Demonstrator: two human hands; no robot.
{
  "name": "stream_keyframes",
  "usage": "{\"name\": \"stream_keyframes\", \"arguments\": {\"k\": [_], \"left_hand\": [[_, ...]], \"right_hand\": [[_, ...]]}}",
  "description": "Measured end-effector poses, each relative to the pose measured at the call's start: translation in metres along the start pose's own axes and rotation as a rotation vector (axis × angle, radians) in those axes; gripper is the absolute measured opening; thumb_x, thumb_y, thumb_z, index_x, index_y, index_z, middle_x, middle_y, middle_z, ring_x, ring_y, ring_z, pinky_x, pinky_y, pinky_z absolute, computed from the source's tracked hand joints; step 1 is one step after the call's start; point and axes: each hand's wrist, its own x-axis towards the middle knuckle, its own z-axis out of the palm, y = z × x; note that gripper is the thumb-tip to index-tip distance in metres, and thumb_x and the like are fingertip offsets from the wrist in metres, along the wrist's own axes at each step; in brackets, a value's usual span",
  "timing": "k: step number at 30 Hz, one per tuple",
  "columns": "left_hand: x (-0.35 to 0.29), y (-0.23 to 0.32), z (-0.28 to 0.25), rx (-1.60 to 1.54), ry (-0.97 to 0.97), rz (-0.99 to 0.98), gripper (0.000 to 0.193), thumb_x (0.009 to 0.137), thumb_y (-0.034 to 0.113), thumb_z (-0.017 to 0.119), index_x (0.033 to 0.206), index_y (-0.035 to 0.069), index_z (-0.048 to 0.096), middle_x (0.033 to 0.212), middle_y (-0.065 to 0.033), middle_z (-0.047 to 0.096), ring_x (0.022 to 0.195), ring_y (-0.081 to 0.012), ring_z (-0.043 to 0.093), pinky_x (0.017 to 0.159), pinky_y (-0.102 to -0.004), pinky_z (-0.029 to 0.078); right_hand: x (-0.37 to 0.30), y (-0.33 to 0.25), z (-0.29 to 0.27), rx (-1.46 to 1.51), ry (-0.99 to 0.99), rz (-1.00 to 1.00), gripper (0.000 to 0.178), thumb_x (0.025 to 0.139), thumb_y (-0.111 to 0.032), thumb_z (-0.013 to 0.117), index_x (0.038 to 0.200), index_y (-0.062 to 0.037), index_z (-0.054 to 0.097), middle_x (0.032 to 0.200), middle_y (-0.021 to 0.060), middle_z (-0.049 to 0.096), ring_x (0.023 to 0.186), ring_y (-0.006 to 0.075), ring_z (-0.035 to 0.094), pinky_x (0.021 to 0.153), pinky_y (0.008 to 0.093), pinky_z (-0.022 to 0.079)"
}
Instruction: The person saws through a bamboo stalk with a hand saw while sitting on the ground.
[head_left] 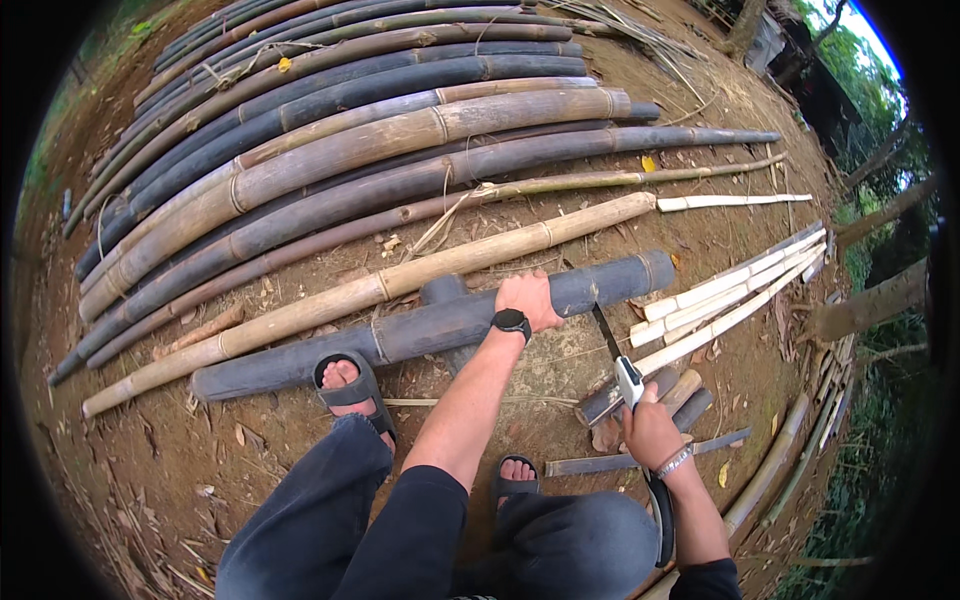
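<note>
Clasps dark bamboo pole from above with left hand curled over it. Grips handsaw in closed right hand; holds blade at pole, just right of left hand. Rests pole crosswise over short dark bamboo piece, near pale pole.

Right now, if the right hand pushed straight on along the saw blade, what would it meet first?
Likely the thick dark bamboo pole under the left hand. The right hand grips the saw, whose blade appears to reach the pole's near edge; exact depth is unclear.
</note>
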Motion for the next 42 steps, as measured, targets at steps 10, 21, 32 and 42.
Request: {"name": "stream_keyframes", "arguments": {"k": [10, 21, 32, 42], "left_hand": [[0.001, 0.01, 0.001, -0.023, -0.022, -0.022, 0.079, 0.062, 0.06, 0.086, 0.109, -0.001, 0.068, 0.098, -0.0179, 0.076, 0.089, -0.0319, 0.075, 0.08, -0.0424, 0.061], [0.003, 0.033, 0.006, -0.069, -0.03, 0.05, 0.078, 0.062, 0.061, 0.086, 0.107, -0.001, 0.07, 0.096, -0.0192, 0.076, 0.088, -0.0333, 0.076, 0.077, -0.0432, 0.061], [-0.002, -0.001, -0.003, -0.026, -0.069, -0.014, 0.08, 0.064, 0.059, 0.086, 0.111, -0.001, 0.067, 0.103, -0.0202, 0.075, 0.094, -0.034, 0.075, 0.082, -0.0431, 0.061], [-0.005, -0.004, -0.003, -0.03, -0.082, -0.038, 0.076, 0.063, 0.056, 0.086, 0.112, 0.0, 0.068, 0.098, -0.0189, 0.076, 0.091, -0.0323, 0.075, 0.081, -0.0422, 0.061]], "right_hand": [[-0.004, 0.034, -0.003, -0.027, -0.005, -0.091, 0.051, 0.101, -0.019, 0.057, 0.126, 0.0202, 0.037, 0.082, 0.0394, 0.066, 0.084, 0.0548, 0.067, 0.074, 0.0578, 0.055], [0.07, 0.03, 0.037, -0.081, 0.003, 0.006, 0.051, 0.101, -0.021, 0.055, 0.125, 0.0211, 0.04, 0.087, 0.0385, 0.067, 0.086, 0.0526, 0.069, 0.075, 0.0556, 0.057], [0.015, 0.0, -0.007, -0.023, -0.129, -0.052, 0.055, 0.1, -0.02, 0.055, 0.129, 0.0249, 0.039, 0.089, 0.0422, 0.064, 0.088, 0.0516, 0.068, 0.078, 0.0553, 0.054], [-0.002, 0.026, -0.014, -0.012, -0.074, -0.187, 0.041, 0.099, -0.016, 0.056, 0.121, 0.0125, 0.037, 0.087, 0.0399, 0.066, 0.086, 0.0548, 0.068, 0.073, 0.0577, 0.056]]}}
